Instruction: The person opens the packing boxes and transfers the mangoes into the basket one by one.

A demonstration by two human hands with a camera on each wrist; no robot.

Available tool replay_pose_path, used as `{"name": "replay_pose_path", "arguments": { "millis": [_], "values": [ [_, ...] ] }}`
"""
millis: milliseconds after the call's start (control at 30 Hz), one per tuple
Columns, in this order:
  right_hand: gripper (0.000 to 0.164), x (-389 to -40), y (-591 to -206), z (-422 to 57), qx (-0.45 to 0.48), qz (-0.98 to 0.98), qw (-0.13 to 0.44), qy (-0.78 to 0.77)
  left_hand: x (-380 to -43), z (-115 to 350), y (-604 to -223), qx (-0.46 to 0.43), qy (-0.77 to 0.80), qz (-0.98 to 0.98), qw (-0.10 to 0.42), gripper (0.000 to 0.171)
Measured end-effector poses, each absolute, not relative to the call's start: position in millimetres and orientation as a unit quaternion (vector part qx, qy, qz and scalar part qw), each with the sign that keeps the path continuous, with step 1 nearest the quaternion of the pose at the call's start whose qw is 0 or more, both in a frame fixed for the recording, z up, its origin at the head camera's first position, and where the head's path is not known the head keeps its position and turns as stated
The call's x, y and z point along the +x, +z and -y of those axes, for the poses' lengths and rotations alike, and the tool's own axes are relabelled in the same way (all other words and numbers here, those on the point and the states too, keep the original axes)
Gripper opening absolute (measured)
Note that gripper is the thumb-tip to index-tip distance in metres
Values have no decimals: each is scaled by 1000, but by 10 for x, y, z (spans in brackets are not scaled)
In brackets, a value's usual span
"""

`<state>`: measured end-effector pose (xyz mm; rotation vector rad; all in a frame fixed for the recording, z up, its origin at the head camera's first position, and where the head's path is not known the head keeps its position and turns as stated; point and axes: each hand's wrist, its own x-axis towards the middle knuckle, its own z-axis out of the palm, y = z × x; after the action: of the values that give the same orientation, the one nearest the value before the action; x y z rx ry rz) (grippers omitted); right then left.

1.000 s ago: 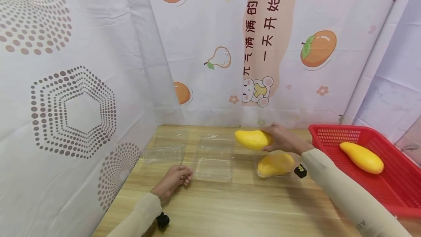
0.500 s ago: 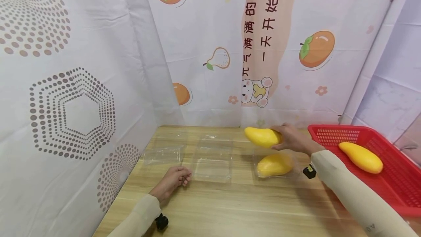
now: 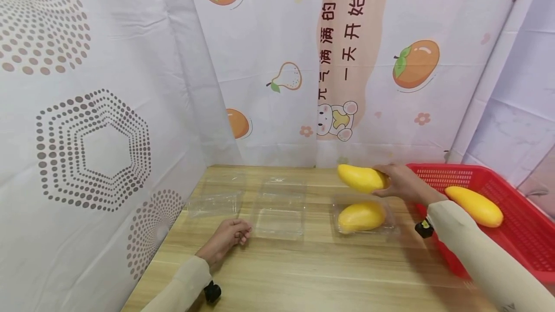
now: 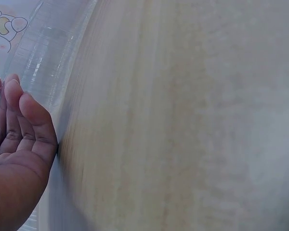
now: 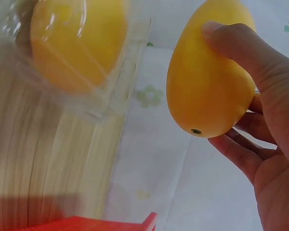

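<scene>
My right hand [image 3: 396,182] grips a yellow mango [image 3: 361,178] above the table, thumb on one side and fingers round the other, as the right wrist view shows. Just below and nearer, a second mango [image 3: 362,216] lies in a clear plastic box [image 3: 392,223]. My left hand [image 3: 227,237] rests on the table with loosely curled fingers and nothing in them. Right beside it stands a clear box [image 3: 281,220] without fruit; the left wrist view shows the transparent wall [image 4: 43,53] close behind the fingers [image 4: 36,108].
Another clear box [image 3: 215,203] stands at the back left. At the right is a red basket [image 3: 451,177] holding a third mango [image 3: 474,205]; my right forearm passes over its near left rim. Printed curtains [image 3: 269,37] border the wooden table [image 3: 303,273] behind and at the left.
My right hand has moved right with the mango, from over the table toward the red basket, uncovering more of the box with the mango. The left hand has stayed put.
</scene>
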<state>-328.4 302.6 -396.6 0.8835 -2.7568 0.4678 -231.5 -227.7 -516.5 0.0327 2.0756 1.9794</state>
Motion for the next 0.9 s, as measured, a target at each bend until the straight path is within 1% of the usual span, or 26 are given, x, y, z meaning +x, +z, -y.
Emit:
{"name": "replay_pose_path", "arguments": {
  "millis": [167, 300, 467, 600, 900],
  "values": [
    [74, -3279, -3958, -3116, 296, 936, 115, 152, -2318, 2282, -5166, 10, 684, -716, 137, 29],
    [71, -3271, -3959, -3179, 302, 932, 136, 150, -2316, 2283, -5161, 12, 683, -717, 137, 30],
    [66, -3245, -3953, -3247, 295, 933, 140, 154, -2310, 2284, -5163, 9, 683, -718, 137, 29],
    [65, -3223, -3934, -3293, 297, 931, 143, 158, -2308, 2280, -5162, 7, 683, -718, 135, 29],
    [64, -3209, -3947, -3414, 312, 919, 178, 164, -2304, 2259, -5131, 8, 683, -718, 134, 31]
  ]
}}
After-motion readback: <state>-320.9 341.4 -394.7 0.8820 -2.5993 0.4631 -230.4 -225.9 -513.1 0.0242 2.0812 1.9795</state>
